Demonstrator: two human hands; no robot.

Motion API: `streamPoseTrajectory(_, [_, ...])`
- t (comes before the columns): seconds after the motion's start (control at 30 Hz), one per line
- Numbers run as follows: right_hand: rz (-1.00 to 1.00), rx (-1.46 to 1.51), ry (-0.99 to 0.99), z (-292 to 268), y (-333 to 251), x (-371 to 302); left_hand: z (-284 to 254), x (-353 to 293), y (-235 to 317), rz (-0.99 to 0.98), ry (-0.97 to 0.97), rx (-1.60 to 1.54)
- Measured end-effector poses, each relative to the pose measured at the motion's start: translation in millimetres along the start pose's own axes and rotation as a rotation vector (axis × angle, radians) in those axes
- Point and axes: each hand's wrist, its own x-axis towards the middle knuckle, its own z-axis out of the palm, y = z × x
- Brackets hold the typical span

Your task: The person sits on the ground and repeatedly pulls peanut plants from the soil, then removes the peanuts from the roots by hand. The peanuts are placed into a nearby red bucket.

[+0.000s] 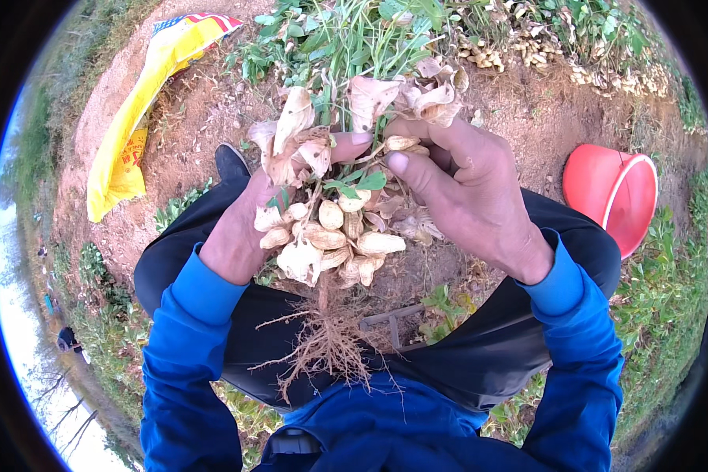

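Note:
In front of me hangs an uprooted peanut plant (319,238), roots toward my lap and green stems pointing away. Pale pods cluster around its base, and thin brown roots (325,340) spread below them. My left hand (253,211) is closed around the stems, partly hidden behind dry, curled leaves (295,126); its thumb shows beside the stalk. At the right side of the plant, my right hand (480,185) pinches a peanut pod (402,143) between thumb and fingers. Whether that pod is still attached to the plant I cannot tell.
A red bucket (592,185) lies tipped on its side by my right knee. At the far left, a yellow sack (122,122) is spread on the reddish soil. More pulled peanut plants (527,51) with pods lie along the back. A distant person (68,340) is at the left edge.

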Motion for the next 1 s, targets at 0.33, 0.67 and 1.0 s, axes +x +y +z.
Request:
streamPoseTrajectory(0.33, [0.527, 0.215, 0.199, -43.7, 15.7, 19.0, -22.9, -10.4, -5.1, 0.092, 0.070, -0.156])
streamPoseTrajectory(0.67, [0.651, 0.753, -0.134, -18.4, -29.4, 1.6, -37.7, 14.7, -24.1, 0.173, -0.319, -0.603])
streamPoseTrajectory(1.0, [0.396, 0.608, -0.123, 19.9, -20.6, -8.9, -1.4, 13.3, -18.9, 0.082, 0.138, -0.293])
